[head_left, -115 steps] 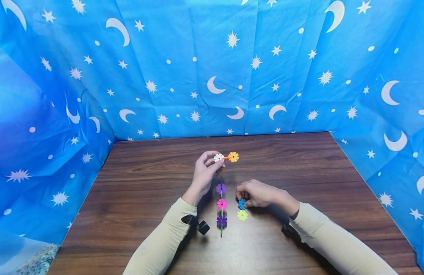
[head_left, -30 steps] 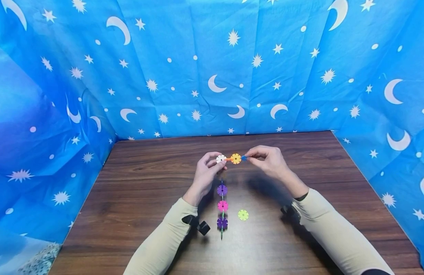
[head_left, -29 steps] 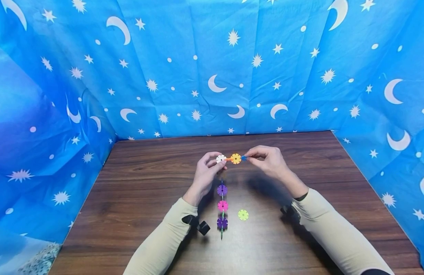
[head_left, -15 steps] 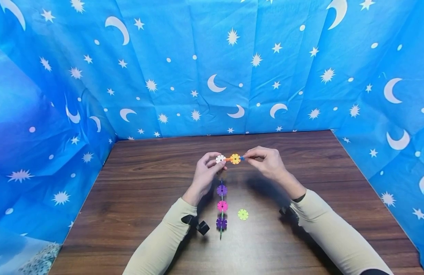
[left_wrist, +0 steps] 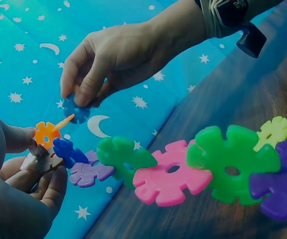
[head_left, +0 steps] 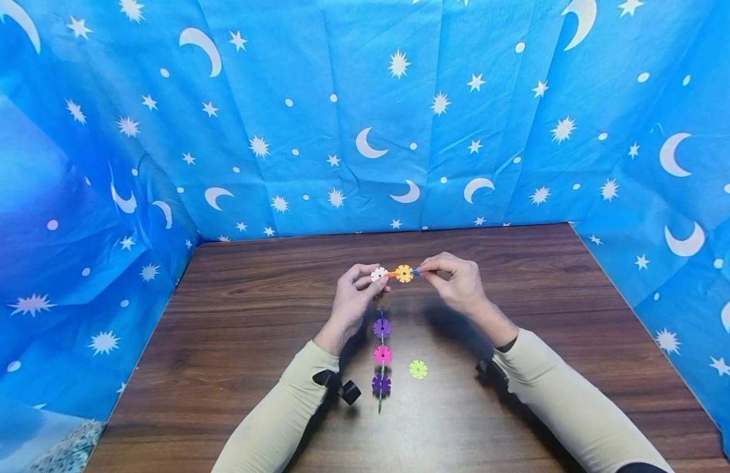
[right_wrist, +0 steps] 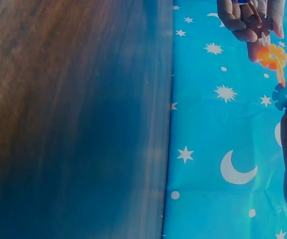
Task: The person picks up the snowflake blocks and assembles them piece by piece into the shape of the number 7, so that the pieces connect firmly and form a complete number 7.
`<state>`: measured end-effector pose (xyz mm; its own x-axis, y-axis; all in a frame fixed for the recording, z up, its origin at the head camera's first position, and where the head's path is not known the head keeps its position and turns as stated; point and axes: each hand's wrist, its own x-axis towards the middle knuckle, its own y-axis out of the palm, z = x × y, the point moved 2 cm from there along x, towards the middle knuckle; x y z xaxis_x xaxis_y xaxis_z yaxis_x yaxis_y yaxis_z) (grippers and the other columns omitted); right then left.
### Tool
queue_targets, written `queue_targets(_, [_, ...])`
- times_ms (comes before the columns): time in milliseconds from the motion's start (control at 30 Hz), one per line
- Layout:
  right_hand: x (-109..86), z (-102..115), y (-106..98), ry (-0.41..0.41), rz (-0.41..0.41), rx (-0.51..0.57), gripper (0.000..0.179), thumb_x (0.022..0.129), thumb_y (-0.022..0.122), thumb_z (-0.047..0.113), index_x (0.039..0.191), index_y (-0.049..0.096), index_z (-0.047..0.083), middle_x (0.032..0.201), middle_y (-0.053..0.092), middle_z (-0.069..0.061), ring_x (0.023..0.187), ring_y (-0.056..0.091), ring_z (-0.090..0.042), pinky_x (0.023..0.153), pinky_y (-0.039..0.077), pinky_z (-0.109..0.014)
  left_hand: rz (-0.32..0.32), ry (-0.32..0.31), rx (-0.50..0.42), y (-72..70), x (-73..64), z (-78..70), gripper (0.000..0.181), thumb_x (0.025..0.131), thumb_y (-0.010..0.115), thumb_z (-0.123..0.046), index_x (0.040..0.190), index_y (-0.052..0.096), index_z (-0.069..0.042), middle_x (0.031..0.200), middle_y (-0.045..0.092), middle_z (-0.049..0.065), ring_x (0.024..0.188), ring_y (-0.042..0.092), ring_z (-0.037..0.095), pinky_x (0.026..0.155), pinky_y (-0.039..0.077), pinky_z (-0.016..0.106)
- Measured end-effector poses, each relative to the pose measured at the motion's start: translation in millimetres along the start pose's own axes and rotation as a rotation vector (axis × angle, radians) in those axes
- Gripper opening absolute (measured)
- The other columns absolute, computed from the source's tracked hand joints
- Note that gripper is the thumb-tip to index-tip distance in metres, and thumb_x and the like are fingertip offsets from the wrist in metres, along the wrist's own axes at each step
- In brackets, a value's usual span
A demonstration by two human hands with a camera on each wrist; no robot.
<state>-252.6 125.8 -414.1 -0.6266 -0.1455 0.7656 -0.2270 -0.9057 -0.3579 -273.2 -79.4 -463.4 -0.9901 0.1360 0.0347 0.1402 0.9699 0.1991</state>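
Observation:
My left hand (head_left: 354,299) pinches a white notched interlocking disc (head_left: 379,274) at one end of a joined chain. From it an orange disc (head_left: 391,274), seen edge-on, and a yellow-orange disc (head_left: 405,273) extend to the right. Between thumb and fingertips, my right hand (head_left: 458,282) grips a blue disc (left_wrist: 75,110), its edge meeting the yellow-orange one; how deep the slots engage I cannot tell. Toward me runs the rest of the chain: dark blue (left_wrist: 69,152), light purple (left_wrist: 89,172), green (left_wrist: 123,157), pink (left_wrist: 173,172), green (left_wrist: 228,164) and purple (left_wrist: 282,184) discs.
A single lime-yellow disc (head_left: 418,369) lies on the brown wood-grain table (head_left: 234,368), right of the chain. Blue cloth (head_left: 317,164) with moons and stars hangs behind the table and along both sides.
My right hand took the blue disc from beside the lime-yellow one and brought it up to the yellow-orange disc. Over the last second it edged slightly left; the left hand stayed nearly still.

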Motion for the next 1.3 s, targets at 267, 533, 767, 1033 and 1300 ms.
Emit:
queue_targets(267, [-4.2, -2.7, 7.5, -0.007, -0.067, 0.025, 0.018, 0.069, 0.074, -0.020, 0.077, 0.073, -0.003, 0.076, 0.070, -0.018, 0.073, 0.067, -0.031, 0.073, 0.049, -0.009, -0.006, 0.000, 0.005, -1.4, -0.1, -1.3, 0.032, 0.088, 0.069, 0.000, 0.118, 0.057, 0.004, 0.079, 0.071, 0.000, 0.069, 0.069, 0.012, 0.060, 0.051, 0.020])
queue_targets(533, [-7.5, -5.6, 11.6, 0.015, -0.115, 0.094, 0.017, 0.069, 0.073, -0.022, 0.077, 0.072, -0.007, 0.076, 0.069, -0.022, 0.075, 0.065, -0.036, 0.075, 0.050, -0.010, 0.003, -0.005, 0.003, -1.8, 1.2, -2.6, 0.034, 0.088, 0.068, 0.002, 0.120, 0.056, 0.006, 0.079, 0.071, 0.001, 0.069, 0.069, 0.012, 0.061, 0.052, 0.020])
queue_targets(767, [-11.4, -9.1, 12.7, 0.066, -0.116, 0.159, 0.014, 0.073, 0.072, -0.020, 0.080, 0.072, -0.009, 0.078, 0.068, -0.024, 0.079, 0.067, -0.029, 0.076, 0.053, -0.013, 0.008, -0.007, -0.015, -2.7, 3.1, -2.9, 0.033, 0.088, 0.066, 0.006, 0.119, 0.058, 0.004, 0.078, 0.072, 0.000, 0.069, 0.069, 0.013, 0.062, 0.054, 0.020])
queue_targets(1033, [-17.2, -15.2, 14.3, 0.026, -0.158, 0.236, 0.016, 0.073, 0.069, -0.024, 0.080, 0.071, -0.011, 0.079, 0.066, -0.029, 0.079, 0.066, -0.025, 0.061, 0.052, -0.018, 0.017, -0.018, 0.005, 0.0, 1.7, -5.5, 0.032, 0.088, 0.068, 0.003, 0.117, 0.058, 0.006, 0.079, 0.072, 0.000, 0.071, 0.069, 0.014, 0.066, 0.056, 0.023])
queue_targets(1300, [-19.5, -17.8, 16.1, 0.034, -0.178, 0.280, 0.016, 0.073, 0.067, -0.027, 0.079, 0.070, -0.013, 0.081, 0.066, -0.028, 0.079, 0.066, -0.025, 0.062, 0.053, -0.017, 0.015, -0.027, 0.005, 0.1, 2.3, -5.9, 0.029, 0.089, 0.067, 0.002, 0.116, 0.059, 0.003, 0.081, 0.072, 0.000, 0.072, 0.069, 0.013, 0.066, 0.055, 0.023])
